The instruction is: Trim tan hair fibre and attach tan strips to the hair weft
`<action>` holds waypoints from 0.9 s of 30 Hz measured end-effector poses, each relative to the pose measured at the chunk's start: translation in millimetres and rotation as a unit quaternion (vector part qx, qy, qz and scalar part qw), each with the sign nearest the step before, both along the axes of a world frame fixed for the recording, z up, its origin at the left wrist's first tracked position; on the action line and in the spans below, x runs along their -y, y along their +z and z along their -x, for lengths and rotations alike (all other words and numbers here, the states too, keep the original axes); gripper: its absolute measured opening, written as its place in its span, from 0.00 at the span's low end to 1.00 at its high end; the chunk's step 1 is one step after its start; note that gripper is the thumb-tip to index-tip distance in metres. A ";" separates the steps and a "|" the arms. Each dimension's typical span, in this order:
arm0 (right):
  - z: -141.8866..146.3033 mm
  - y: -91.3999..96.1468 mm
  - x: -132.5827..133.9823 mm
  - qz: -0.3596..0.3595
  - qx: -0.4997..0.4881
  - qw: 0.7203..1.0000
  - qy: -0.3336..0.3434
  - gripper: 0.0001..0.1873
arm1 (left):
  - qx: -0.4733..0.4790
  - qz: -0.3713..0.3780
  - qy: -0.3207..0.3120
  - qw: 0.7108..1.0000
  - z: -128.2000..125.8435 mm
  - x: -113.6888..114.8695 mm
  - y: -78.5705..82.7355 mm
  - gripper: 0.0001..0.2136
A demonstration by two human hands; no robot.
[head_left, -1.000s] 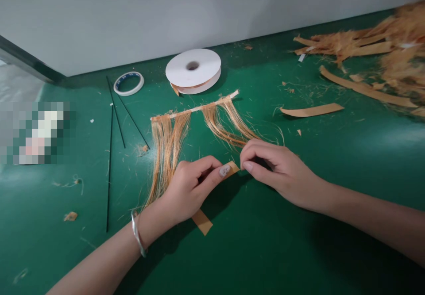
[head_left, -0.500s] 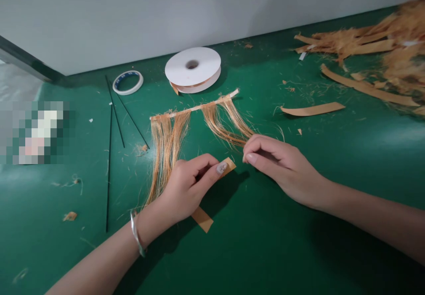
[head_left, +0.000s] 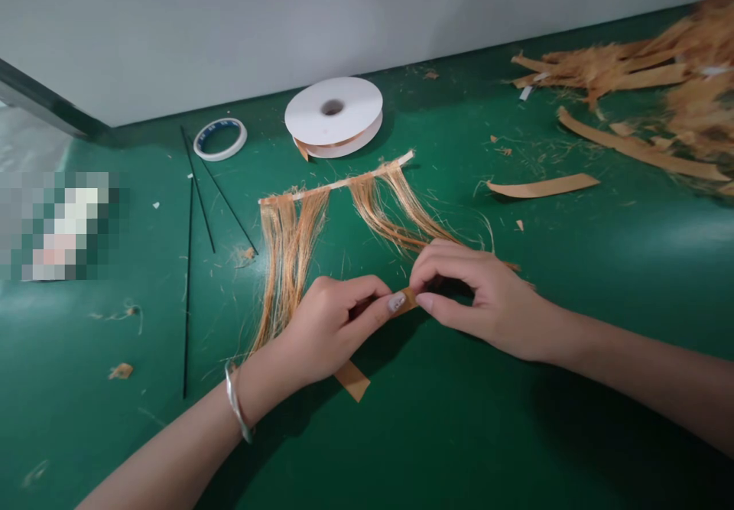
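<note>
Between my two hands is a short orange-tan ribbon. My left hand, with a silver bangle at the wrist, pinches it between thumb and forefinger. At its right end, my right hand has thumb and fingertips closed on the ribbon's edge. A flat tan ribbon piece shows below my left hand; whether it is the same ribbon I cannot tell. Just beyond my hands lies a white strip with orange fringe hanging from it toward me. My hands and forearms cover some fringe ends.
A white ribbon spool and a tape roll stand at the back. Thin dark rods lie at the left. To the right are a loose ribbon strip and a heap of frayed ribbon. Scraps dot the green table.
My right hand has moved slightly left and down to meet the ribbon's end and now pinches it. My left hand has shifted a little to the right, still holding the ribbon.
</note>
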State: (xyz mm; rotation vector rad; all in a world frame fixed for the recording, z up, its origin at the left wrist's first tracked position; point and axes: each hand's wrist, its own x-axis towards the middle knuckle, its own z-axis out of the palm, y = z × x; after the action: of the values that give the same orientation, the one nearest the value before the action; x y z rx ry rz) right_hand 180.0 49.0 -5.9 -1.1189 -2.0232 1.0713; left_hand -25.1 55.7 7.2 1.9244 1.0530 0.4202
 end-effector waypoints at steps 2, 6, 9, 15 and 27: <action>0.2 -0.5 -0.3 -0.007 0.005 1.000 -0.002 0.05 | -0.001 -0.001 0.001 1.000 -0.6 -0.4 0.8 0.14; 1.2 -1.7 -0.5 -0.014 0.011 1.000 -0.003 0.04 | 0.001 -0.006 0.000 1.000 -1.5 -0.3 1.1 0.14; 2.3 -1.7 -0.1 -0.022 0.006 1.000 -0.006 0.04 | 0.004 -0.010 0.002 1.000 -1.6 0.4 0.5 0.14; 2.0 0.9 -0.6 -0.004 -0.006 0.999 -0.034 0.06 | 0.016 -0.016 0.001 1.000 -1.9 -0.2 -1.2 0.13; 0.0 2.3 -1.8 0.042 -0.033 0.998 -0.037 0.06 | 0.028 -0.009 0.002 1.000 0.0 1.0 -0.8 0.13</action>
State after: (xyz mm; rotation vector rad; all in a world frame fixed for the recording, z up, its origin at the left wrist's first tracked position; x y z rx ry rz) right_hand 180.1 50.8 -3.6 -1.1761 -1.8863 1.1502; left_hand -25.0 54.7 6.4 1.9170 1.0200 0.4844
